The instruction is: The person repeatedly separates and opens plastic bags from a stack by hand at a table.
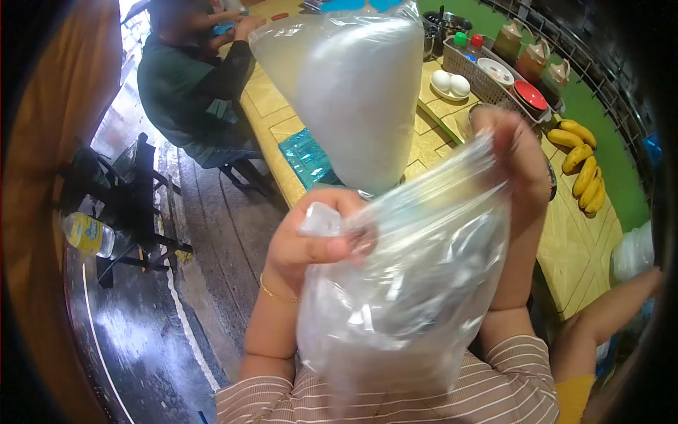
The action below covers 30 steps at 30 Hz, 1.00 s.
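A clear plastic bag [409, 290] hangs stretched between my two hands in front of my striped shirt. My left hand [311, 237] pinches one side of its top edge. A small whitish translucent piece [321, 220] also sits in that hand; I cannot tell what it is. My right hand [521, 152], blurred by motion, grips the opposite upper corner and pulls the rim taut. Behind the hands a large, bulging clear bag [360, 99] with whitish contents stands upright on the yellow table [565, 261]. A teal packet [307, 159] lies beside its base.
Two eggs [450, 85] rest on a small dish near a basket [487, 78] of bottles and bowls. Bananas [583, 166] lie at the right edge. A person in dark clothing [183, 92] sits at left, near a black stool [134, 191] and yellow-labelled bottle [88, 234]. Another person's arm [600, 321] shows lower right.
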Available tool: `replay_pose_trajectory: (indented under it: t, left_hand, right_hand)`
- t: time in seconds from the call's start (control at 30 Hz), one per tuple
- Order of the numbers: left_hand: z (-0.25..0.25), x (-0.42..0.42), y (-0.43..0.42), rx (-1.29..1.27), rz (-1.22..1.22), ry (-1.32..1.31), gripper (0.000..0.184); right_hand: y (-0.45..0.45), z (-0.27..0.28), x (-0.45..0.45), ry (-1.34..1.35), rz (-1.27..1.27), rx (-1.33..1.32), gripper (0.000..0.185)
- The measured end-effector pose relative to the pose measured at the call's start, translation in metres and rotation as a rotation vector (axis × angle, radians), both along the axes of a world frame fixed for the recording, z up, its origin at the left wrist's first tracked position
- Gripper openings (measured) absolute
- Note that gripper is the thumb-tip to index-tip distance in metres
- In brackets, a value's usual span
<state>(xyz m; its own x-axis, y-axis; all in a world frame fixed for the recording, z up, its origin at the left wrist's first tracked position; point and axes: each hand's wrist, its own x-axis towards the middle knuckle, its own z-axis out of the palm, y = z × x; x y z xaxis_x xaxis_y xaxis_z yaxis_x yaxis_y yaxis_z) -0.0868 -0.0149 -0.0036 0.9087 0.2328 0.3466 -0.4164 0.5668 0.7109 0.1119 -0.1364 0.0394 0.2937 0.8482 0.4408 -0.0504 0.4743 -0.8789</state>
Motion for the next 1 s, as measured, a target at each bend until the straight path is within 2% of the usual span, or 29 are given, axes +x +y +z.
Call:
replay_pose_trajectory:
  t: [0.1, 0.17, 0.23, 0.27, 0.3, 0.37, 0.43, 0.47, 0.57, 0.63, 0.67, 0.7, 0.77, 0.83, 0.93, 1.0]
  left_hand:
    - [0.001, 0.003, 0.021, 0.057, 0.003, -0.024, 0.025]
    - [0.004, 0.011, 0.037, -0.171, -0.034, -0.264, 0.024]
    - [0.021, 0.017, 0.049, -0.342, -0.070, -0.358, 0.028]
    - [0.023, 0.019, 0.055, -0.357, -0.045, -0.343, 0.028]
    - [0.027, 0.022, 0.062, -0.362, -0.001, -0.312, 0.029]
    - [0.025, 0.032, 0.081, -0.352, 0.072, -0.235, 0.031]
    - [0.010, 0.041, 0.099, -0.328, 0.127, -0.162, 0.033]
    - [-0.001, 0.044, 0.108, -0.316, 0.152, -0.122, 0.034]
    - [-0.033, 0.049, 0.115, -0.308, 0.179, -0.010, 0.037]
    - [-0.051, 0.047, 0.109, -0.310, 0.159, 0.035, 0.039]
    - [-0.042, 0.045, 0.093, -0.242, 0.230, 0.056, 0.037]
    - [-0.036, 0.043, 0.084, -0.174, 0.301, 0.080, 0.035]
    - [-0.036, 0.039, 0.083, -0.163, 0.281, 0.044, 0.033]
    - [-0.033, 0.039, 0.087, 0.094, 0.545, 0.087, 0.033]
    - [0.004, 0.038, 0.091, -0.347, 0.279, 0.097, 0.031]
    - [-0.007, 0.041, 0.104, -0.383, 0.177, 0.043, 0.030]
  right_hand:
    - [0.012, 0.027, 0.008, 0.154, 0.144, 0.084, 0.038]
    - [0.023, 0.040, 0.012, 0.290, 0.247, 0.123, 0.041]
    - [0.041, 0.054, 0.027, 0.371, 0.289, 0.127, 0.026]
    - [0.053, 0.052, 0.041, 0.324, 0.371, 0.165, 0.033]
    - [0.065, 0.050, 0.052, 0.319, 0.375, 0.166, 0.033]
    - [0.085, 0.052, 0.064, 0.315, 0.381, 0.141, 0.023]
    - [0.097, 0.042, 0.068, 0.343, 0.381, 0.068, 0.022]
    - [0.096, 0.031, 0.064, 0.310, 0.342, 0.157, 0.022]
    - [0.128, 0.008, 0.092, -0.401, 0.134, 0.263, 0.022]
    - [0.119, -0.013, 0.088, 0.552, 0.338, -0.089, 0.022]
    - [0.127, -0.036, 0.109, 0.617, 0.336, -0.042, 0.024]
    - [0.129, -0.041, 0.111, 0.626, 0.316, -0.035, 0.024]
    - [0.126, -0.041, 0.115, 0.568, 0.265, -0.028, 0.025]
    - [0.116, -0.029, 0.109, 0.510, 0.243, -0.011, 0.025]
    - [0.100, -0.011, 0.092, 0.420, 0.231, -0.004, 0.026]
    - [0.103, -0.005, 0.085, 0.367, 0.210, -0.035, 0.027]
